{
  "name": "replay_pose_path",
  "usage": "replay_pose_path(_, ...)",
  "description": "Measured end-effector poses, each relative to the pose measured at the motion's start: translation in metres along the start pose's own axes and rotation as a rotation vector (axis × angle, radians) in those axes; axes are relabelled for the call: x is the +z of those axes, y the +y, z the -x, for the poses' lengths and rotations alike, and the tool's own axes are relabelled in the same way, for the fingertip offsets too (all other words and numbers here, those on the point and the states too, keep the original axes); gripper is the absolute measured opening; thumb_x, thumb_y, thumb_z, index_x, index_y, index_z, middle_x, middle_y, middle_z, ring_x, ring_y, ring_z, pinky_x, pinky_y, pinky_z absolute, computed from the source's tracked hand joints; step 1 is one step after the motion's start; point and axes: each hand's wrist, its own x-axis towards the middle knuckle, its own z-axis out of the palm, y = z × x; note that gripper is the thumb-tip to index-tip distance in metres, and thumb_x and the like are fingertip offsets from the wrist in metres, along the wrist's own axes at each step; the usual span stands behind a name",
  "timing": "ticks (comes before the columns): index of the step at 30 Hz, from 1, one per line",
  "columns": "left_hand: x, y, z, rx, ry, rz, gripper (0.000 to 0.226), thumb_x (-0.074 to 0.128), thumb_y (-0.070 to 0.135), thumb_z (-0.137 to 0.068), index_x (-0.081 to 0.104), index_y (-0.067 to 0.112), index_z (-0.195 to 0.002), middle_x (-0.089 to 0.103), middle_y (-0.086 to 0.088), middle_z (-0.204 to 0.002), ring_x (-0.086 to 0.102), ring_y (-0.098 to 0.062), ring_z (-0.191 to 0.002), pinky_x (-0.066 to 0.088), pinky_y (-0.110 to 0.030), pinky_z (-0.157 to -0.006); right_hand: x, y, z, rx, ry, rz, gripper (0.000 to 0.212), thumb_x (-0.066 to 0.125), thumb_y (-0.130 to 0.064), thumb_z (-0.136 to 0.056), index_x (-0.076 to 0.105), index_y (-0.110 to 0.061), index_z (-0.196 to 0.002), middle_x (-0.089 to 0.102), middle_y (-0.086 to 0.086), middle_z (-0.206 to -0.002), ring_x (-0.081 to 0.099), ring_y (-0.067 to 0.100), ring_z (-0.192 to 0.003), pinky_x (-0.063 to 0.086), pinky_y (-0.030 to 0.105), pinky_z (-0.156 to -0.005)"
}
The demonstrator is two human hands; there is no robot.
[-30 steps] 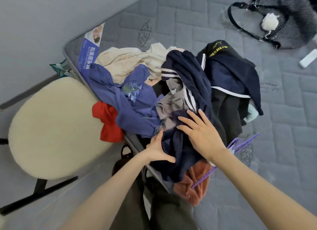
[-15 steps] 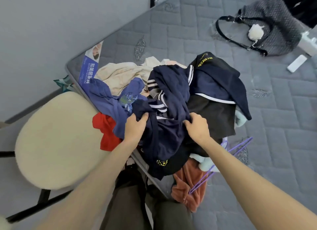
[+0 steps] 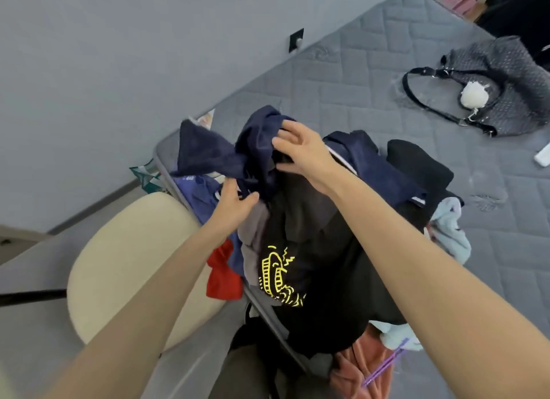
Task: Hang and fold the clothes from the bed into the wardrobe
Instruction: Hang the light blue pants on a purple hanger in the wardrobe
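Head view: left fingers (image 3: 231, 188) and right fingers (image 3: 286, 144) grip navy garment (image 3: 208, 154) held above clothes pile (image 3: 315, 238)

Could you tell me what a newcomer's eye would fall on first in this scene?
The left hand and right hand, mid-frame, hold a navy garment up over the clothes pile at the mattress corner. Below them a bright yellow print stands out on a black garment, with a red garment beside the cream chair at left. A grey handbag lies on the mattress at upper right.
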Motion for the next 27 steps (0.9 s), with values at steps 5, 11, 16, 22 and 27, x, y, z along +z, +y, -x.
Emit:
replay_pose_path(5, 0.054, -0.047, 0.019, -0.154, -0.273, -0.268, 0.079, 0.059, 0.036, -0.088, 0.018, 0.011, -0.152, 0.019, -0.011, -0.156, 0.014, -0.027, -0.146, 0.016, -0.037, -0.118, -0.055, 0.072, 0.035, 0.126, 0.317, 0.487, 0.039, 0.058, -0.012, -0.092, 0.057, -0.017, -0.130, 0.059, -0.001, -0.131, 0.054, 0.017, -0.121, 0.037, 0.020, -0.096)
replay_pose_path(11, 0.152, -0.036, 0.077, -0.108, -0.606, -0.361, 0.096, 0.071, 0.038, -0.082, 0.006, 0.035, -0.152, -0.015, -0.003, -0.158, -0.003, -0.029, -0.146, 0.017, -0.042, -0.116, -0.127, 0.167, 0.127, 0.692, 0.549, 0.776, 0.087, 0.071, -0.043, -0.081, 0.016, -0.039, -0.149, 0.001, 0.010, -0.160, 0.010, 0.042, -0.143, 0.012, 0.060, -0.114)
replay_pose_path(16, 0.217, -0.041, 0.107, -0.123, -0.738, -0.507, 0.134, 0.085, 0.042, -0.062, -0.019, 0.042, -0.146, -0.025, -0.009, -0.156, -0.009, -0.033, -0.145, 0.021, -0.056, -0.113, -0.164, 0.203, 0.162, 0.601, 0.689, 0.359, 0.113, 0.084, -0.035, -0.069, 0.006, -0.028, -0.151, 0.034, 0.010, -0.150, 0.040, 0.033, -0.132, 0.037, 0.045, -0.106)
replay_pose_path(22, 0.242, -0.048, 0.110, -0.084, -0.291, -0.546, 0.122, 0.080, 0.039, -0.070, -0.014, 0.039, -0.148, 0.030, -0.015, -0.141, 0.041, -0.038, -0.125, 0.044, -0.048, -0.095, -0.185, 0.199, 0.153, 0.369, 0.542, 0.073, 0.031, 0.076, -0.015, -0.080, 0.063, -0.010, -0.108, 0.071, 0.001, -0.102, 0.068, 0.017, -0.097, 0.053, 0.024, -0.076)
replay_pose_path(27, 0.215, -0.051, 0.091, -0.048, -0.068, -0.528, 0.076, 0.063, 0.023, -0.085, 0.024, 0.040, -0.147, 0.053, -0.011, -0.119, 0.056, -0.036, -0.106, 0.045, -0.042, -0.086, -0.199, 0.182, 0.146, 0.347, 0.517, 0.116, 0.036, 0.045, -0.048, -0.096, 0.064, -0.019, -0.088, 0.068, -0.003, -0.090, 0.059, 0.017, -0.077, 0.048, 0.036, -0.075)
